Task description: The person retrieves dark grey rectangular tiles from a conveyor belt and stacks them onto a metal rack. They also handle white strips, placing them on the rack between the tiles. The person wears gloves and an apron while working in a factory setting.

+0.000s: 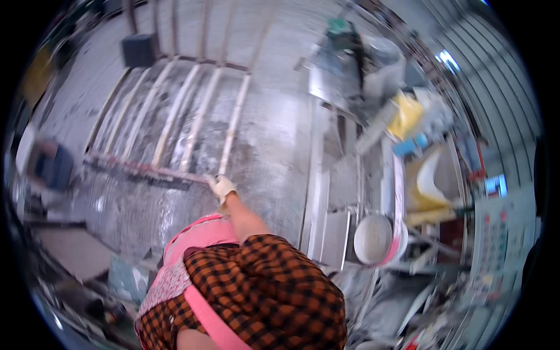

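My right hand (222, 189), in a pale glove, is closed around the near right corner of a slatted rack (169, 173). The rack sits low over the floor, with several long, light slats running away from me between dark reddish rails. Upright bars rise from its far end, and a dark grey block (139, 51) is by the far left corner. My right arm reaches forward in an orange and black checked sleeve. A bit of bare skin shows at the lower edge, but my left hand is out of the picture.
A metal workbench or machine frame (315, 181) runs along my right, holding a round whitish bucket (373, 239), a yellow bag (406, 116) and a blue item (410, 144). A dark blue tub (53, 167) stands at the left. A brownish board (73, 254) lies at lower left.
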Action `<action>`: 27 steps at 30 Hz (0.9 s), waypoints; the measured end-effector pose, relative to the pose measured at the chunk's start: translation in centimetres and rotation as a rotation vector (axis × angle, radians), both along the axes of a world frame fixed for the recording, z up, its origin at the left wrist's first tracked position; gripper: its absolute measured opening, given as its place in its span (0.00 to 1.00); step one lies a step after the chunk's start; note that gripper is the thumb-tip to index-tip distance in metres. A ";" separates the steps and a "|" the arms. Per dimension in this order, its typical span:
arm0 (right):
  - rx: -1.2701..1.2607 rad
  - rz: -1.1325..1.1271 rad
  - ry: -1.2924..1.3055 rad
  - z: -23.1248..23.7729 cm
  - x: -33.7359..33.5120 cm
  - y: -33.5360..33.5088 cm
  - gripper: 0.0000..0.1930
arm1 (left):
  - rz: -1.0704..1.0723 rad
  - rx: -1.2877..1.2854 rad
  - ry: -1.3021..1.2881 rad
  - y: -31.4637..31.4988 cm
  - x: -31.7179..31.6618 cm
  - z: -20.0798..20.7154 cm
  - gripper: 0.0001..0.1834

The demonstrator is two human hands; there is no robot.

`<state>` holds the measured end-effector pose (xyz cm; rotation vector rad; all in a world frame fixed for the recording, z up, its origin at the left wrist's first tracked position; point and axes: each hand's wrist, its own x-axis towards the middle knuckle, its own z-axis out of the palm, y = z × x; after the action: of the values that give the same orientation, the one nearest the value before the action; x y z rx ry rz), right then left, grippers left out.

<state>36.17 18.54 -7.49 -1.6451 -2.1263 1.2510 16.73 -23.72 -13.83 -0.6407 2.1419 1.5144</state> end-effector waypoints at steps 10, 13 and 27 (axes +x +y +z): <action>-0.598 0.042 0.299 0.2 -0.2 -4.4 0.13 | 0.654 -0.962 -0.444 -21.1 29.9 18.7 0.35; -0.608 0.118 0.131 1.2 -2.4 -7.6 0.11 | 0.582 -1.059 -0.381 -20.6 26.8 21.5 0.33; -0.968 0.952 0.009 5.8 -18.2 -29.1 0.07 | 0.414 -1.387 -0.303 -21.8 27.9 22.1 0.25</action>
<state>17.93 -10.54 -1.68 -0.6372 -2.5416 2.8618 44.59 -45.56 8.29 -1.6487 2.6192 -0.2345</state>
